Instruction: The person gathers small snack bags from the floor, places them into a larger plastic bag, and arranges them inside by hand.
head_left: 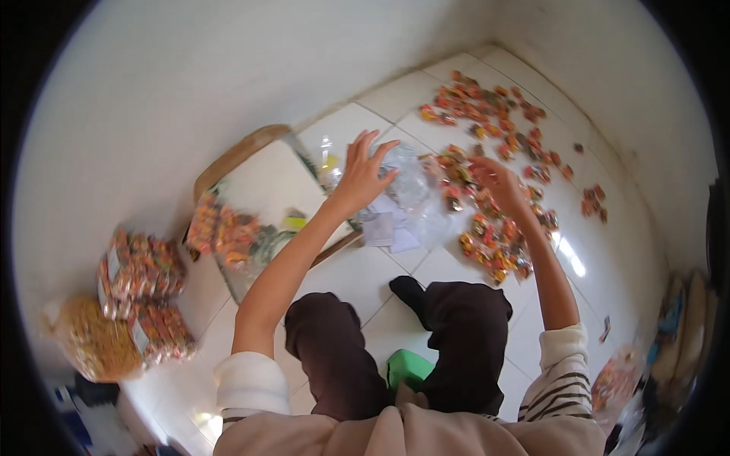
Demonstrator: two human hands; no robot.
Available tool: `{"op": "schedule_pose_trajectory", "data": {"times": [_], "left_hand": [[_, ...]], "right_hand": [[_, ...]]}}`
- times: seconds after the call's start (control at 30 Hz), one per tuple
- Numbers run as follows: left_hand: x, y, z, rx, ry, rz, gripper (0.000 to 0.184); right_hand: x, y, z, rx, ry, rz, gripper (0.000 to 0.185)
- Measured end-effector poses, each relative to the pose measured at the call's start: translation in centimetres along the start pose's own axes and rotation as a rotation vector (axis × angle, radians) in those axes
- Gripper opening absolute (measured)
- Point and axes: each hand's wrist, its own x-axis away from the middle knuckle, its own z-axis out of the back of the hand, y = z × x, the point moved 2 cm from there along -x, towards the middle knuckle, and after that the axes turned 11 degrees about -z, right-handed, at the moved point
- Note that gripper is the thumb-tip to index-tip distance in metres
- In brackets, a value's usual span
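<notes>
Bare hands hovered over a white tiled floor as a person in dark trousers worked among small wrapped packets, their orange-red mass lying from one to four o'clock of the frame's centre. The left hand, at twelve o'clock, was loose with its fingers spread beside crumpled clear plastic bags; whether it touched them could not be told. The right hand, at two o'clock, reached in among the packets with bent fingers, its grip impossible to make out. White papers lay near the centre, below the plastic. At nine to ten o'clock, a wood-edged board bore more packets on its near-left corner. Filled bags were stacked at nine o'clock, just above a bulging yellow-brown bag at eight. A green object showed between the legs at six.
</notes>
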Motion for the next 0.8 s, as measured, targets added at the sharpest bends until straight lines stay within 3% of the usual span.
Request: {"op": "schedule_pose_trajectory", "data": {"times": [0.07, 0.2, 0.27, 0.3, 0.33, 0.4, 0.47, 0.5, 0.57, 0.7, 0.8], "left_hand": [[-3.7, 3.3, -4.1, 0.155, -0.034, -0.110, 0.049], [-7.5, 7.2, -14.1, 0.342, -0.072, -0.263, 0.041], [-6.5, 7.4, -21.0, 0.688, -0.344, -0.013, 0.041], [-5.3, 7.2, -24.8, 0.701, -0.368, -0.012, 0.041], [-3.3, 6.7, -28.9, 0.688, -0.427, 0.108, 0.048], [-0.5, 7.5, -33.2, 0.681, -0.504, 0.240, 0.054], [1.9, 8.5, -35.4, 0.397, -0.675, 0.492, 0.064], [3.2, 8.3, -37.0, 0.452, -0.670, 0.544, 0.068], [4.7, 7.8, -39.3, 0.505, -0.589, 0.545, 0.065], [4.9, 6.8, -40.6, 0.627, -0.429, 0.592, 0.052], [3.9, 6.2, -39.8, 0.654, -0.355, 0.673, 0.044]], "right_hand": [[0.5, 5.6, 3.8, -0.115, 0.245, 0.022, 0.022], [2.4, 14.9, 6.2, -0.077, 0.440, -0.160, 0.021], [3.3, 17.6, 4.7, -0.135, 0.354, -0.448, 0.022], [2.7, 21.9, 2.9, -0.162, 0.382, -0.403, 0.022], [2.1, 26.7, 0.5, -0.187, 0.405, -0.359, 0.021], [2.3, 28.5, -2.9, -0.055, 0.453, -0.327, 0.020], [1.6, 29.9, -6.1, -0.051, 0.289, -0.435, 0.026], [1.2, 30.5, -7.5, -0.054, 0.277, -0.452, 0.026], [0.5, 30.7, -10.0, 0.231, 0.415, -0.138, 0.040], [-1.4, 29.7, -10.6, 0.432, 0.356, -0.203, 0.053], [-2.7, 30.1, -10.1, 0.428, 0.363, -0.303, 0.045]]}}
